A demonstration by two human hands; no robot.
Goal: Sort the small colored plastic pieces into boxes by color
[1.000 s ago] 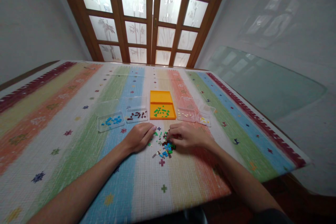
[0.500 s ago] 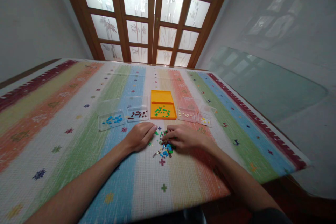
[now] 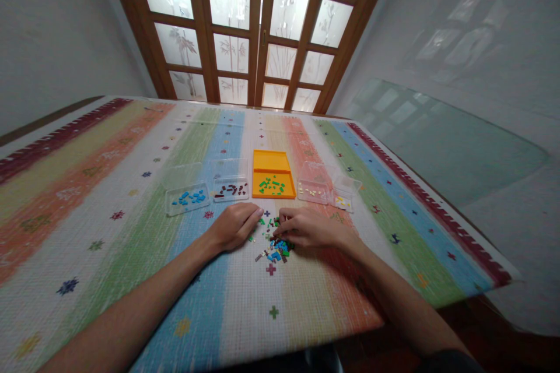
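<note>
A small heap of tiny mixed-colour bricks (image 3: 275,246) lies on the striped tablecloth (image 3: 131,233) between my hands. My left hand (image 3: 234,226) rests palm down just left of the heap, fingers loosely curled and together, holding nothing that I can see. My right hand (image 3: 306,228) is curled over the heap's right side, fingertips pinching among the bricks; what they hold is too small to make out. Behind the hands stands a row of trays: a clear one with blue bricks (image 3: 189,198), a clear one with dark red bricks (image 3: 230,190), an orange one with green bricks (image 3: 272,185).
Two more clear trays hold pale bricks (image 3: 312,192) and yellow bricks (image 3: 343,201) at the right of the row. The table's right edge (image 3: 437,198) runs beside a wall with a leaning glass sheet (image 3: 441,134). Wooden glazed doors (image 3: 258,29) stand behind.
My right hand's fingers have shifted slightly left over the heap. My left hand has stayed in place. The view has tilted a little.
</note>
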